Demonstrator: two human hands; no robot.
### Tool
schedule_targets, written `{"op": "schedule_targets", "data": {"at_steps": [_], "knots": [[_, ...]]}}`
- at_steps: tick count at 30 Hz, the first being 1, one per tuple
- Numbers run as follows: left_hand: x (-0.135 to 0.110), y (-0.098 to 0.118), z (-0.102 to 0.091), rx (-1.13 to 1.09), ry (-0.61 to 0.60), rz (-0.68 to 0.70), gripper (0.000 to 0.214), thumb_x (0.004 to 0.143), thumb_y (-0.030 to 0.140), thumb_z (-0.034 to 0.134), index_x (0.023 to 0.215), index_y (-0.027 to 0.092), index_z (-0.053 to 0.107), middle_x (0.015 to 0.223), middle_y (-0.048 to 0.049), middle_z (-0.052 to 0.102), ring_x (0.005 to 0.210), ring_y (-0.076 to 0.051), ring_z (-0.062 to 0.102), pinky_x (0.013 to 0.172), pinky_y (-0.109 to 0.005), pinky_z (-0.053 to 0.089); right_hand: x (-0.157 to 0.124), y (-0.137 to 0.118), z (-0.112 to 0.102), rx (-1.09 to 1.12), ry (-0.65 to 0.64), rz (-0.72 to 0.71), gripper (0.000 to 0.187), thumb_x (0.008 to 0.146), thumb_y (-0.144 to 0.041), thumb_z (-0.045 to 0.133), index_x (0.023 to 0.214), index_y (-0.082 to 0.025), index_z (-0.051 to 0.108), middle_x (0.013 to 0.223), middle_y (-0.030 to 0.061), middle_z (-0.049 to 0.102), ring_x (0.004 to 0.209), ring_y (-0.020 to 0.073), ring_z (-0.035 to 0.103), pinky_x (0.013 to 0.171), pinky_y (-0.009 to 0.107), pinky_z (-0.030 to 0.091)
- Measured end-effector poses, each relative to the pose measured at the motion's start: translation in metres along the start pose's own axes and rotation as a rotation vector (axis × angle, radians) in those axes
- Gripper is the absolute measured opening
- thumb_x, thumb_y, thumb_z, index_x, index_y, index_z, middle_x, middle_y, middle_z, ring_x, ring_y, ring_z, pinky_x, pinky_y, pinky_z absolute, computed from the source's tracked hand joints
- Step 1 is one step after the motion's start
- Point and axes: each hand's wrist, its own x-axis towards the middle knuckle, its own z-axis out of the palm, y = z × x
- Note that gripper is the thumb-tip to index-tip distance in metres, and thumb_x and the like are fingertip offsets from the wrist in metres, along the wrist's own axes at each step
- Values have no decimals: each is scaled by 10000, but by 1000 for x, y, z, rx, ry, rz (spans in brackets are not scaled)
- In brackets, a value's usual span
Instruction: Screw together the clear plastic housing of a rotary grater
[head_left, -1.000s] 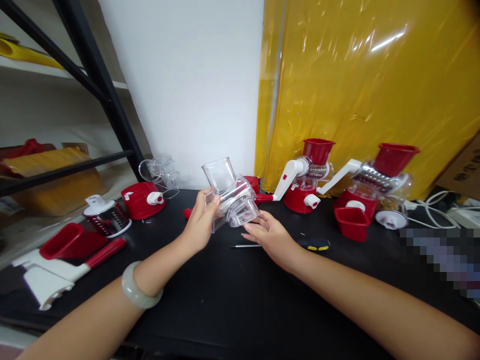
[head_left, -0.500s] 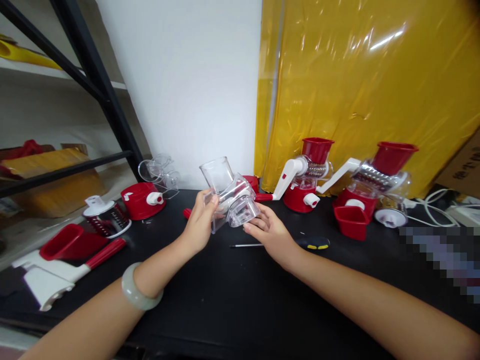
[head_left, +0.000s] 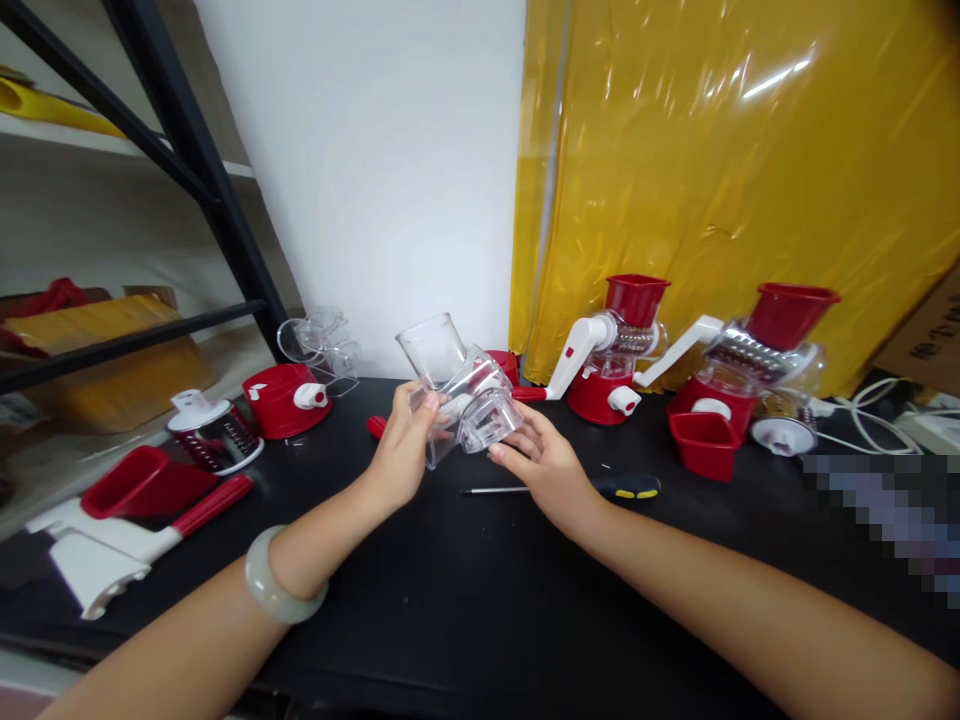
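Between my hands, above the table, is the clear plastic housing (head_left: 480,380) of a rotary grater, tilted with its wide chute (head_left: 433,350) up and to the left. My left hand (head_left: 401,450) grips its left side, thumb in front; the fingers behind are partly hidden. At the lower right end, my right hand (head_left: 551,465) has its thumb and fingers closed on the base part. A screwdriver (head_left: 630,487) lies on the table, its shaft passing behind my right hand. Behind the housing, a red part (head_left: 502,365) is mostly covered.
Two assembled red graters (head_left: 600,390) (head_left: 720,395) stand at the back right, beside a red pusher (head_left: 703,445). At left lie a red base (head_left: 281,400), a grating drum (head_left: 214,435), a red hopper (head_left: 142,485) and a white crank arm (head_left: 101,555). Another clear housing (head_left: 322,345) stands behind.
The clear housing has turned very slightly in my hands. Both hands keep their grip in nearly the same place; the things on the table stay put.
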Motion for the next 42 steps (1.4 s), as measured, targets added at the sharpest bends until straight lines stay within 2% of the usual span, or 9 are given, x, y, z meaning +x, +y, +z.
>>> {"op": "schedule_targets", "data": {"at_steps": [5, 8, 11, 15, 20, 24, 28, 32, 42], "knots": [[-5, -2, 3, 1, -20, -10, 585, 794, 653, 630, 1159, 223, 472, 1116, -52, 581, 908, -192, 621, 746, -338, 541, -3, -1, 2, -58, 23, -25, 820, 615, -336, 853, 1348, -239, 499, 1375, 138, 582, 1188, 298, 613, 977, 507, 529], [-7, 4, 9, -87, 11, -121, 553, 778, 631, 668, 1081, 209, 477, 1053, -45, 602, 849, -183, 641, 736, -348, 558, -6, -3, 3, -126, 37, -72, 840, 668, -357, 823, 1408, -241, 443, 1388, 143, 564, 1220, 302, 594, 939, 481, 562], [-11, 14, 16, -219, -3, -293, 412, 827, 537, 668, 975, 191, 501, 956, -39, 639, 762, -175, 662, 738, -370, 576, -7, -7, 0, -300, 34, -214, 820, 726, -338, 793, 1446, -253, 410, 1431, 143, 522, 1255, 300, 563, 927, 466, 575], [-15, 26, 19, -336, -29, -500, 288, 913, 458, 572, 935, 171, 579, 853, -45, 665, 668, -174, 660, 726, -407, 596, -7, -10, -7, -597, 3, -456, 774, 793, -282, 751, 1479, -279, 392, 1439, 126, 515, 1286, 286, 531, 964, 462, 560], [-15, 26, 18, -367, -34, -607, 310, 940, 447, 522, 902, 155, 619, 829, -55, 667, 701, -205, 678, 723, -430, 603, -4, -10, -12, -719, -18, -568, 744, 838, -269, 712, 1499, -299, 372, 1438, 118, 511, 1293, 274, 529, 981, 465, 559], [-15, 23, 17, -385, -60, -637, 330, 934, 473, 524, 910, 164, 638, 797, -46, 663, 700, -198, 671, 724, -418, 599, -4, -15, -12, -774, -28, -590, 681, 844, -254, 706, 1468, -296, 436, 1459, 116, 510, 1342, 277, 491, 1040, 495, 516], [-18, 20, 18, -401, -79, -618, 354, 881, 521, 590, 979, 187, 652, 868, -58, 691, 710, -194, 674, 695, -385, 587, -6, -23, -13, -835, -63, -575, 647, 855, -266, 699, 1458, -303, 468, 1485, 102, 508, 1380, 281, 461, 1110, 519, 440], [-19, 18, 18, -385, -83, -618, 372, 848, 542, 627, 972, 191, 626, 862, -52, 683, 705, -198, 675, 729, -403, 580, -7, -27, -14, -891, -64, -570, 632, 853, -254, 690, 1450, -291, 486, 1511, 99, 493, 1384, 301, 463, 1159, 552, 358], [-22, 19, 21, -348, -71, -586, 347, 858, 513, 636, 949, 190, 549, 844, -38, 635, 653, -166, 635, 758, -426, 573, -4, -23, -13, -1001, -85, -620, 707, 817, -174, 626, 1482, -168, 386, 1525, 186, 436, 1433, 318, 384, 1165, 544, 347]]}}
